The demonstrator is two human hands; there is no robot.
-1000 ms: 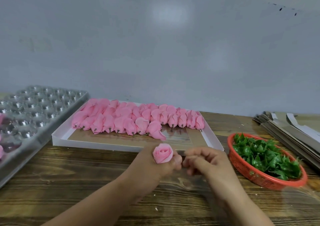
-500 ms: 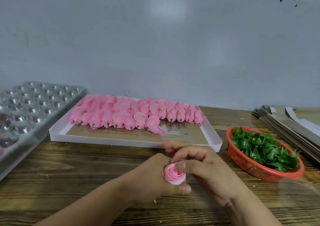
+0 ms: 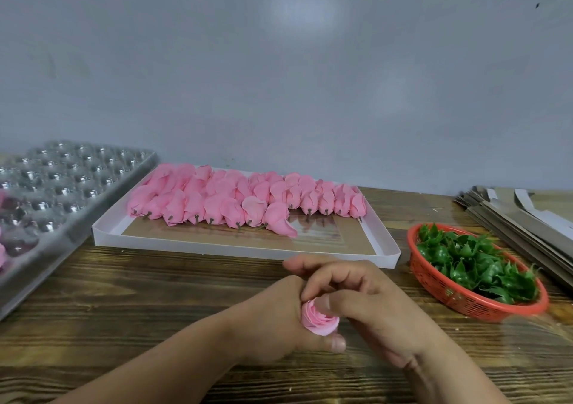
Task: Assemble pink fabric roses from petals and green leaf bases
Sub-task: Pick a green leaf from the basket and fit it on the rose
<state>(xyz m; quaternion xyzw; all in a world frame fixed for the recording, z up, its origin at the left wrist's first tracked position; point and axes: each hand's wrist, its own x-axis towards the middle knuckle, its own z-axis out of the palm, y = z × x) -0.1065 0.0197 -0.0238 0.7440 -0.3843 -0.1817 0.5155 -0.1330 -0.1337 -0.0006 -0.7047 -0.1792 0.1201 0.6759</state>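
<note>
Our left hand [image 3: 279, 317] grips the pink rose [image 3: 319, 318]; our right hand [image 3: 366, 298] pinches its petals. Soft, light, crushable, so we hold it by the base.

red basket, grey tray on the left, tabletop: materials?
Red basket: looks like moulded plastic, glossy, its wall an open mesh.
Grey tray: likely thin formed plastic, semi-clear and shiny, with rows of ribbed round cups; metal cannot be ruled out.
Tabletop: wood or wood-look laminate, dark brown with streaky grain and a low sheen.

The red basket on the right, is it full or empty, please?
Nearly full: green leaf bases are heaped up to the red basket's rim.
</note>
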